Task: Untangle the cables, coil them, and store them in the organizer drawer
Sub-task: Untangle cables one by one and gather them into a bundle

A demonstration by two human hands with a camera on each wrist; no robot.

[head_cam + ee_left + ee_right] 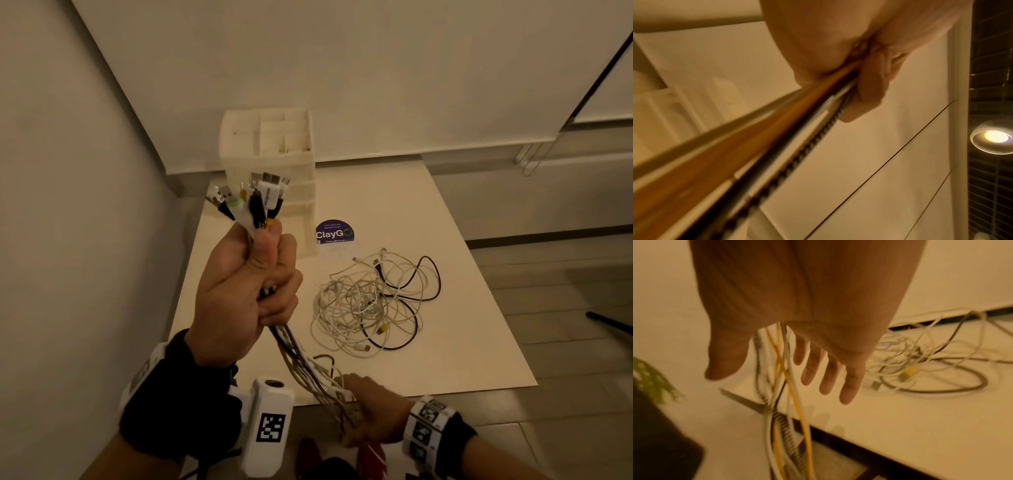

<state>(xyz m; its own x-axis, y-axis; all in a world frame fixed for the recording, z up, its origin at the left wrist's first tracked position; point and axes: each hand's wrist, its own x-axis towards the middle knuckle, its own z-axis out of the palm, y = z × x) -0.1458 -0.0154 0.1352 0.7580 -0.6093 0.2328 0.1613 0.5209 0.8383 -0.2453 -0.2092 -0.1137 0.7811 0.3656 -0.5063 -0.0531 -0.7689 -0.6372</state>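
White, black and yellow cables make up the bundle (301, 356) that runs taut between the two hands, above the near edge of the table (445, 212). The left hand (239, 291) is raised in a tight fist round the bundle's upper part, thumb pressed on top, and the plugs (253, 198) fan out above the fist, in front of the organizer (274, 161) as the head view has it. From the fist the cables slant down toward the near table edge, where they pass under the right hand (373, 407). In the right wrist view that hand's fingers (849, 386) are straight and slightly spread, and the yellow, white and braided strands (785, 369) pass between thumb and fingers and hang on below the table edge; no finger curls round them there. The left wrist view shows the strands, blurred, leaving the fist close by the lens.

A second heap, the tangle (373, 305) of white and black cables, lies loose on the table to the right of the bundle, apart from both hands. Beyond it, a round blue sticker (334, 233) sits on the table just beside the organizer's base. The organizer stands at the table's far left corner, against the wall; its drawers look shut.
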